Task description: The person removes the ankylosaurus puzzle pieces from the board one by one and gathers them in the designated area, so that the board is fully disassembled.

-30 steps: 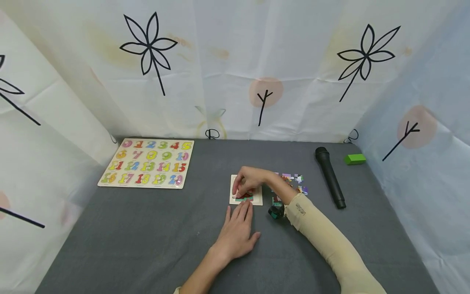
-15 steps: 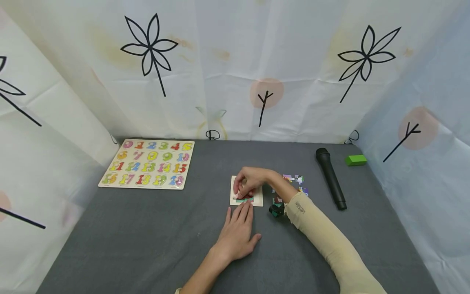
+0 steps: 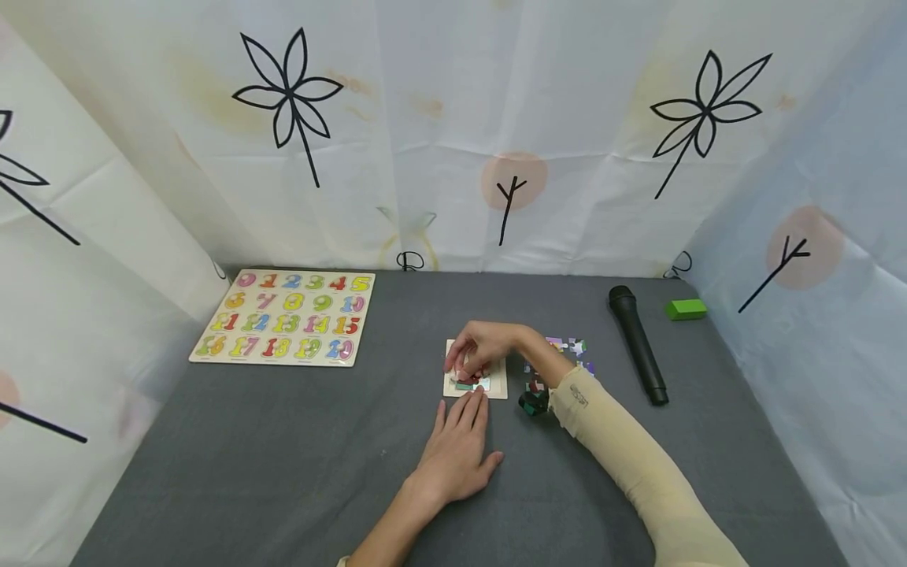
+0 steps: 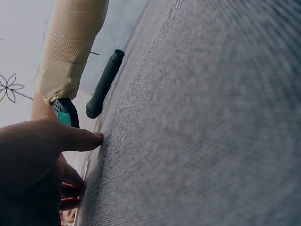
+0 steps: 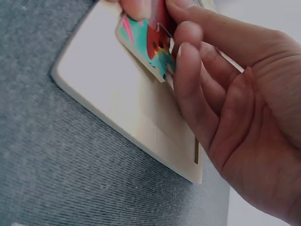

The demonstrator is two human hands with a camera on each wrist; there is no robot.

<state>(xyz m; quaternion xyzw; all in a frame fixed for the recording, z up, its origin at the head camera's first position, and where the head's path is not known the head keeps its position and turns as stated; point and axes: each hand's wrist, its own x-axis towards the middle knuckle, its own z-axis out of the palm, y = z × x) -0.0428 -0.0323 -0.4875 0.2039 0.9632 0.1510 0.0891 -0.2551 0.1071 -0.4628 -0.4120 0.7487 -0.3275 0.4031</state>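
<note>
My right hand (image 3: 489, 346) pinches a colourful jigsaw piece (image 5: 155, 47), teal with red, over a small pale wooden puzzle tray (image 3: 499, 386). In the right wrist view the piece lies at a slant over the recess of the tray (image 5: 99, 61), and bare wood shows beside it. Its far part is hidden by the fingers. My left hand (image 3: 457, 453) lies with straight fingers on the cloth, fingertips right at the tray's near edge. The left wrist view shows this hand (image 4: 37, 155) low over the cloth.
Several loose jigsaw pieces (image 3: 577, 346) lie right of the tray, partly behind my right forearm. A black microphone (image 3: 638, 342) and a green block (image 3: 685, 309) stand farther right. A number board (image 3: 286, 319) lies at the back left. A patterned curtain (image 3: 453, 118) closes off the back.
My right fingers have shifted slightly at the tray. A pale bare patch now shows at the lower right of its picture, where colour showed before. My left hand stays in place.
</note>
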